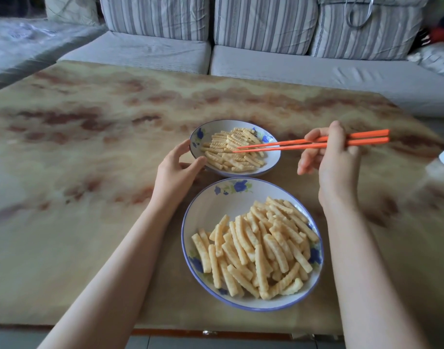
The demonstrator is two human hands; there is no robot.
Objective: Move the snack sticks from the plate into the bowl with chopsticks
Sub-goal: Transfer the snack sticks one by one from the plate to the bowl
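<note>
So we're reading the smaller far dish as the bowl (273,164) and the big near one as the plate (216,205), though honestly both look pretty shallow, so that's our guess. Most of the snack sticks (256,248) sit heaped on the plate, with a thinner layer in the bowl. The two dishes are just beside each other on the marbled tabletop (90,147).

Our right hand (334,157) is wrapped round the orange chopsticks (304,144), gripping near the back end. The tips are nearly together and low over the sticks in the bowl. We can't tell whether a stick is pinched between them. Our left hand (177,170) holds the bowl's near-left rim, thumb and fingers curled on the edge.

Tips for doing this step well:
- If a stick is in the tips, open them only once they're low over the pile, so it doesn't bounce out over the shallow rim.
- These things look light and ridged, so a gentle squeeze should do; clamp hard and they'll probably snap.
- For the next one off the plate, go for a stick lying loose on top and pinch it across the middle, not at an end, or it'll swivel.
- Keeping the left hand on the bowl makes sense, since the chopsticks could nudge it.
</note>
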